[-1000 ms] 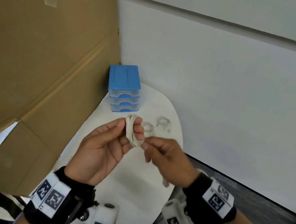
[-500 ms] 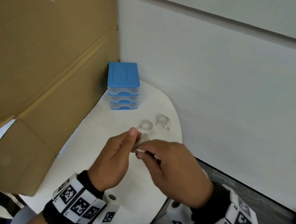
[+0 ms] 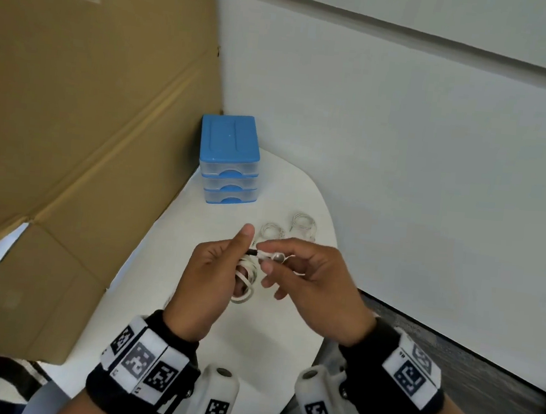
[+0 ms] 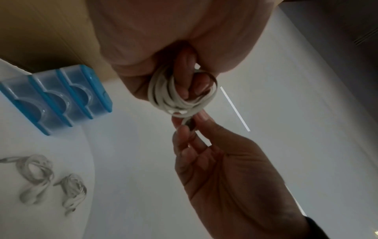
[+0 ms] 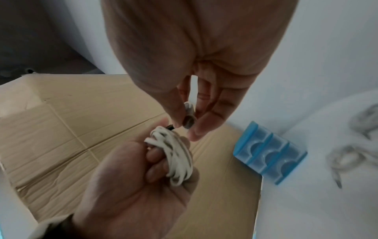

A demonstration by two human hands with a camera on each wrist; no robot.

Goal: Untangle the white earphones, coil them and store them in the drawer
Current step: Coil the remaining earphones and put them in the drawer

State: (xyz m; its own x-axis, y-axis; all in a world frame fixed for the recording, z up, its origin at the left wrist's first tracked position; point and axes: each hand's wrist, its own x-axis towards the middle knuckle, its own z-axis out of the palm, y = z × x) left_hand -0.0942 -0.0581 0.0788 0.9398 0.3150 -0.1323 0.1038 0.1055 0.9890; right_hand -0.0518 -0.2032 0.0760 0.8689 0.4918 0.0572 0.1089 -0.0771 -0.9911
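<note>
A coil of white earphones (image 3: 247,272) is looped round the curled fingers of my left hand (image 3: 217,265), above the white table (image 3: 263,332). The same coil (image 4: 175,98) shows in the left wrist view and again (image 5: 179,155) in the right wrist view. My right hand (image 3: 305,273) pinches the earbud (image 3: 278,257) at the loose end of the cable between thumb and forefinger, right beside the coil; the earbud (image 5: 189,120) is plain in the right wrist view. A small blue drawer unit (image 3: 230,161) with three shut drawers stands at the table's far end.
Two other coiled white earphones (image 3: 272,230) (image 3: 303,223) lie on the table between my hands and the drawer unit. A large cardboard box (image 3: 83,121) stands along the left. A white wall (image 3: 418,170) runs along the right, and the table's rounded edge is near it.
My left hand has turned its back to the camera with the coil still on its fingers. My right hand has taken the earbud end in a pinch close to the coil.
</note>
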